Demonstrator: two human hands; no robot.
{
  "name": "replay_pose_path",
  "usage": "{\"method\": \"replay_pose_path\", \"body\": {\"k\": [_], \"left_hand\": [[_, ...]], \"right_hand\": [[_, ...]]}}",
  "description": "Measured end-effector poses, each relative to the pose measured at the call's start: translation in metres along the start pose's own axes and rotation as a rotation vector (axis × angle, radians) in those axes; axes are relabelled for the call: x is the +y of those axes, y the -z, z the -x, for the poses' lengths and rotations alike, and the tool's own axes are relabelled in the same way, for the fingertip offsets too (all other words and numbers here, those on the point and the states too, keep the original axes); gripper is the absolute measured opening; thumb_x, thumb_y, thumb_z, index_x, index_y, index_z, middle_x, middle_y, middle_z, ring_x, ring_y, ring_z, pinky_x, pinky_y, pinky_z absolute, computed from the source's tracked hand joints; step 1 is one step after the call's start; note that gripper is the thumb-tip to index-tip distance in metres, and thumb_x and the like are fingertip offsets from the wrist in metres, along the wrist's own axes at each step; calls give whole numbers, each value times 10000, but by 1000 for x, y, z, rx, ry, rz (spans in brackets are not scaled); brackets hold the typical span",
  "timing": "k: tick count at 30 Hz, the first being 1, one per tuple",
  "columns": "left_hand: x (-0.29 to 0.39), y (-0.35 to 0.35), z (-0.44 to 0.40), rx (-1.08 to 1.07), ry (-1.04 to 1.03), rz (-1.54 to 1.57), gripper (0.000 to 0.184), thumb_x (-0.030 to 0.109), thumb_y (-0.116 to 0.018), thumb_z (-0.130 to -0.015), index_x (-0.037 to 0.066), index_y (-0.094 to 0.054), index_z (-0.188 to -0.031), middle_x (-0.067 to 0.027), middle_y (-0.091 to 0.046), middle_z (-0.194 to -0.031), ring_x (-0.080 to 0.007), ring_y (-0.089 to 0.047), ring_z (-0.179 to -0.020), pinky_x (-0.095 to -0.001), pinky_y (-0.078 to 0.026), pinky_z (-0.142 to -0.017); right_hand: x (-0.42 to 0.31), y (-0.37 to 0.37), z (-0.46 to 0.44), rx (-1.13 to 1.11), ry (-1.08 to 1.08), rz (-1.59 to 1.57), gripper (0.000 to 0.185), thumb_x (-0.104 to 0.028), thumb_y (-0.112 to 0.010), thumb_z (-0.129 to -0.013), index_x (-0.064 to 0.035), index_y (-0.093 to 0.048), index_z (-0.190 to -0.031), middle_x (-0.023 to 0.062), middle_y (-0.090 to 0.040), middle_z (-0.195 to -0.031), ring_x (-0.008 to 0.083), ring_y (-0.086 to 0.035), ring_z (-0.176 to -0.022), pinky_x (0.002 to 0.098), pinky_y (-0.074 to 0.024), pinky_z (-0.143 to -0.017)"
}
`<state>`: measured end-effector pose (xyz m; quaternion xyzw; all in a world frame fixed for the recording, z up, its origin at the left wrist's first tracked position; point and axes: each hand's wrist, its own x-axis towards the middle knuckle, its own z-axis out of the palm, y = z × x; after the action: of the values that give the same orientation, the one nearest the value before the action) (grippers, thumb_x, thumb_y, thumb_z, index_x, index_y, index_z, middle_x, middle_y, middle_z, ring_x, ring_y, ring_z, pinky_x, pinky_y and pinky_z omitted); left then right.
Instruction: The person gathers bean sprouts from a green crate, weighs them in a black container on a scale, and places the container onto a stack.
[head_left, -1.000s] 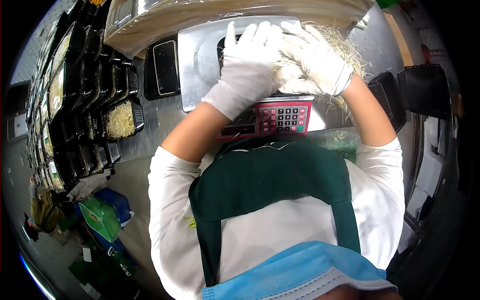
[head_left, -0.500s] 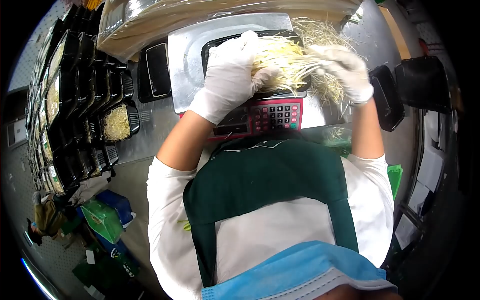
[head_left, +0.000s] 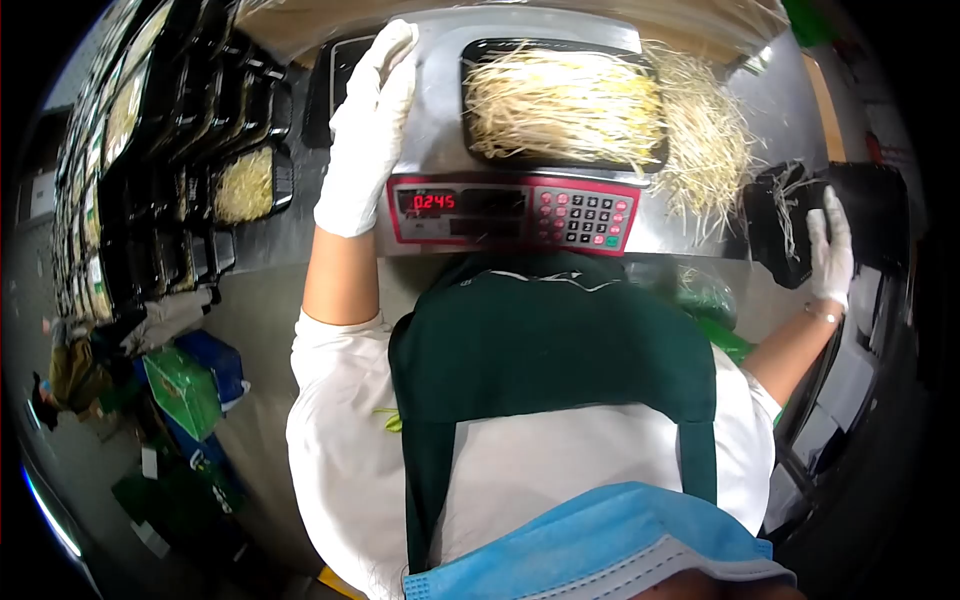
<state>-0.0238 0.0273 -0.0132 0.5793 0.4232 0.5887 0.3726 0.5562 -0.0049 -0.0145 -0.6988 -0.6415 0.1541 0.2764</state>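
A black tray full of pale sprouts [head_left: 565,105] lies on the metal plate of a scale [head_left: 435,115], whose red display panel [head_left: 465,205] reads 0.245. My left hand [head_left: 370,130], in a white glove, is raised beside the scale's left edge with nothing in it, its fingers extended. At the far right my right hand [head_left: 832,245], also gloved, is spread at the edge of a black tray [head_left: 772,230] with a few loose sprouts on it. A heap of sprouts [head_left: 705,140] lies right of the full tray.
Stacked black trays of sprouts [head_left: 125,110] rise at the left. A plastic-wrapped box [head_left: 520,8] stands behind the scale. Black containers [head_left: 870,200] are at the far right. A person [head_left: 75,370] is in the lower left background, near green and blue bags [head_left: 185,385].
Both hands have left the sprouts over the scale, the left moving left and the right moving far right. The full tray and the lit display now show, and sprouts lie on the right-hand tray.
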Motion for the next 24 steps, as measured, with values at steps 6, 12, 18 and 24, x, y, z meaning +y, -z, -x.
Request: {"method": "replay_pose_path", "body": {"k": [6, 12, 18, 24], "left_hand": [[40, -59, 2, -215, -463, -826, 825, 526, -666, -742, -43, -420, -1287, -237, -504, -1223, -356, -493, -1145, -452, -366, -979], [4, -94, -2, -350, -314, -1055, 840, 447, -686, -702, -29, -392, -1329, -224, -479, -1289, -339, -479, -1168, -537, -337, -975], [4, -83, -30, -428, -322, -975, 828, 482, -700, -688, -44, -452, -1277, -240, -529, -1218, -350, -522, -1106, -446, -383, -940], [22, -75, -28, -533, -174, -978, 1003, 572, -715, -625, -9, -351, -1357, -239, -465, -1288, -349, -444, -1162, -484, -274, -980]], "right_hand": [[-216, -126, -5, 83, 465, -241, 704, -346, -576, -892, -5, -259, -1421, 207, -358, -1414, 293, -319, -1333, 375, -244, -1095], [-267, -192, -13, -162, 623, 193, 640, -421, -452, -912, 66, -353, -1315, 269, -525, -1191, 407, -546, -1034, 442, -446, -893], [-284, -175, -43, -79, 838, 414, 552, -467, -455, -895, 3, -499, -1182, 174, -643, -917, 342, -624, -799, 409, -501, -735], [-297, -139, -182, 9, 469, 431, 445, -372, -528, -865, -91, -544, -1209, 198, -628, -1067, 315, -621, -853, 373, -493, -785]]}}
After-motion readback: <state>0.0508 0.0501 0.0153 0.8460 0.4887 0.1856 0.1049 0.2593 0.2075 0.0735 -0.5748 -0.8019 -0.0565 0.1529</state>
